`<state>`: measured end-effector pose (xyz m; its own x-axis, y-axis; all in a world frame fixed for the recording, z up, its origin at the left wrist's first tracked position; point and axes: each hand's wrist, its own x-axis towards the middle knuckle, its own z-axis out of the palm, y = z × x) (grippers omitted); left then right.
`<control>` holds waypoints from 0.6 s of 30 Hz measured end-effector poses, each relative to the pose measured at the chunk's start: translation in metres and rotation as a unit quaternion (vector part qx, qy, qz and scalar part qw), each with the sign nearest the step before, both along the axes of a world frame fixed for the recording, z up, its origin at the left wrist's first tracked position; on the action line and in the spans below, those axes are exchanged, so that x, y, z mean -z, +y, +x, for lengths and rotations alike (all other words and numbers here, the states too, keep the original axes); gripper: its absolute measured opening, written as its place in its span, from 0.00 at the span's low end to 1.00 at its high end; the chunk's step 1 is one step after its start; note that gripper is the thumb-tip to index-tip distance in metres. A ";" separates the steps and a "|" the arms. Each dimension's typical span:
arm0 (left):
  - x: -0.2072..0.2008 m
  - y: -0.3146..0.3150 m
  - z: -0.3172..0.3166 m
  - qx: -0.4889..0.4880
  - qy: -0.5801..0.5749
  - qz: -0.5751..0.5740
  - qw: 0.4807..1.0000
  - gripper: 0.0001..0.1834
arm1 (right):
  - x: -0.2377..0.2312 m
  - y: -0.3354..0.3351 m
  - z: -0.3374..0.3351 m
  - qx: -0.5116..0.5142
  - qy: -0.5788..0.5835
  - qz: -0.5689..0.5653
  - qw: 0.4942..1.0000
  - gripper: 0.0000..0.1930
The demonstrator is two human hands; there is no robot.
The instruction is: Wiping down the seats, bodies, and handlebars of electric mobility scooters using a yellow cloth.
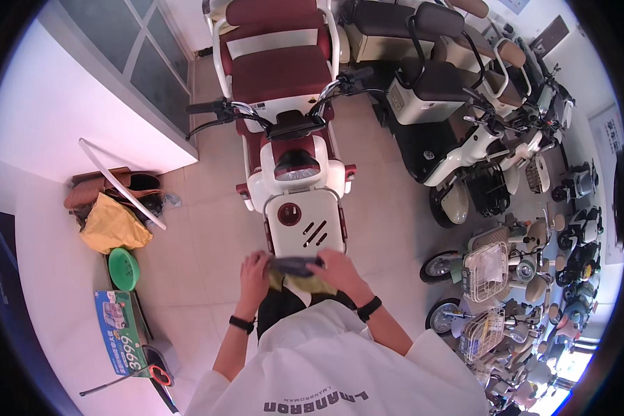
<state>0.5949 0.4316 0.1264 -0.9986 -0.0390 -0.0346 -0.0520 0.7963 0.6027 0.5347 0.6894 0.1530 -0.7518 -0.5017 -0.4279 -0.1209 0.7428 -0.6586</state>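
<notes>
Between my two hands a dark grey and yellow cloth (295,266) is stretched, somewhat blurred. My left hand (255,272) is closed on its left end and my right hand (341,270) pinches the right end. Just beyond the cloth stands a white and maroon electric tricycle (291,156), its front facing me. The white lidded front box (305,222), with a round maroon badge and dark slanted slots, is nearest to my hands. Its handlebars (284,125) and maroon seat (277,69) lie farther off.
Rows of scooters (451,149) and basket bikes (485,270) line the right side. Along the left wall lie a yellow cloth heap (111,222), a white pole (121,184), a green basin (123,269) and a blue-green sign board (121,329). A grey-paned door (145,52) is at back left.
</notes>
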 end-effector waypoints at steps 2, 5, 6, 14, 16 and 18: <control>0.005 0.032 -0.028 -0.024 0.018 -0.041 0.999 0.17 | 0.029 0.009 -0.015 0.132 0.199 -0.048 0.970 0.22; 0.080 0.061 -0.074 -0.024 0.022 -0.085 0.996 0.27 | 0.113 0.007 -0.026 0.078 0.178 0.022 0.981 0.26; 0.105 0.070 -0.081 0.019 0.013 -0.066 0.998 0.29 | 0.132 0.001 -0.028 0.048 0.149 0.057 0.986 0.30; 0.186 0.115 -0.085 0.080 0.024 -0.035 0.996 0.34 | 0.203 -0.003 -0.017 -0.006 0.185 0.133 0.974 0.36; 0.189 0.104 -0.084 0.097 0.014 -0.001 0.995 0.34 | 0.201 -0.009 -0.018 0.000 0.171 0.148 0.974 0.35; 0.189 0.087 -0.080 0.081 -0.006 -0.076 0.994 0.36 | 0.203 -0.021 -0.021 -0.006 0.199 0.132 0.971 0.37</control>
<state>0.5150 0.5187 -0.0629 -0.9918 0.1160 -0.0533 0.0770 0.8765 0.4753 0.5134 0.6681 -0.0501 -0.8790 -0.4232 -0.2195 -0.3356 0.8763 -0.3457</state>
